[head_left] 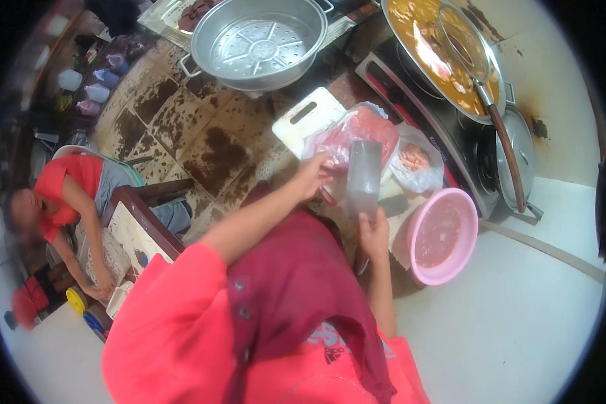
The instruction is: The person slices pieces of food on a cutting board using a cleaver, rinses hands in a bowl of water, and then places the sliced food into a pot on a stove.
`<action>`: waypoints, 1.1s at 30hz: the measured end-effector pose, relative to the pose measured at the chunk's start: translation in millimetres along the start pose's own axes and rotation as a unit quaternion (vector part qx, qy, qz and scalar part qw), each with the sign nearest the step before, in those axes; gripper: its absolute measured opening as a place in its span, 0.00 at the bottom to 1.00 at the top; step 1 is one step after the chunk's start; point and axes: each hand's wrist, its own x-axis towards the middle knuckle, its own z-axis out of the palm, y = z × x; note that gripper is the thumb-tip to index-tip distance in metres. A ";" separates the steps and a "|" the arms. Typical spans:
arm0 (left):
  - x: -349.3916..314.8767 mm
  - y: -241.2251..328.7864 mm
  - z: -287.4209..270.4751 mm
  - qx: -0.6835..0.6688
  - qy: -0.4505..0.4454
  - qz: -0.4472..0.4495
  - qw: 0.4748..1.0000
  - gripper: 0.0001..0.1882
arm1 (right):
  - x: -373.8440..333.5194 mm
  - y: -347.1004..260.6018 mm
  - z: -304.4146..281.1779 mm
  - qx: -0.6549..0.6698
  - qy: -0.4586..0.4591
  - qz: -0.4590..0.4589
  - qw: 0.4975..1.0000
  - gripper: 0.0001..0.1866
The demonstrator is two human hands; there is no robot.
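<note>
My right hand (374,237) grips the lower end of a translucent grey, flat-sided rectangular thing (364,176); I cannot make out whether it is a plastic container or a block. To its left, my left hand (311,178) has its fingers apart and seems to hold nothing. Behind the rectangular thing lies a clear plastic bag of pink minced meat (367,128), partly over a white cutting board (308,121) with a slot handle. A smaller bag of pinkish pieces (414,158) sits right of it. Nearest my right hand is a pink basin (477,232) holding cloudy pinkish liquid.
A large steamer pot (262,50) with a perforated bottom stands at the far side. On the stove at far right, a pan of orange-brown broth (421,30) holds a wooden-handled strainer (505,151). Another person (74,188) in red sits at a table on the left.
</note>
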 end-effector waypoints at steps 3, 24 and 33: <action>8.8 0.2 -1.7 0.052 0.000 0.040 0.998 0.12 | 0.0 -5.1 -1.0 -0.009 -0.004 -0.009 1.000 0.10; 28.6 17.5 -4.3 -0.048 -0.009 0.110 0.993 0.05 | 19.3 2.4 4.5 -0.008 -0.029 -0.045 0.999 0.13; 16.5 28.7 -14.3 0.096 -0.031 0.066 0.993 0.04 | 25.0 -17.4 9.9 -0.088 -0.047 -0.052 0.994 0.11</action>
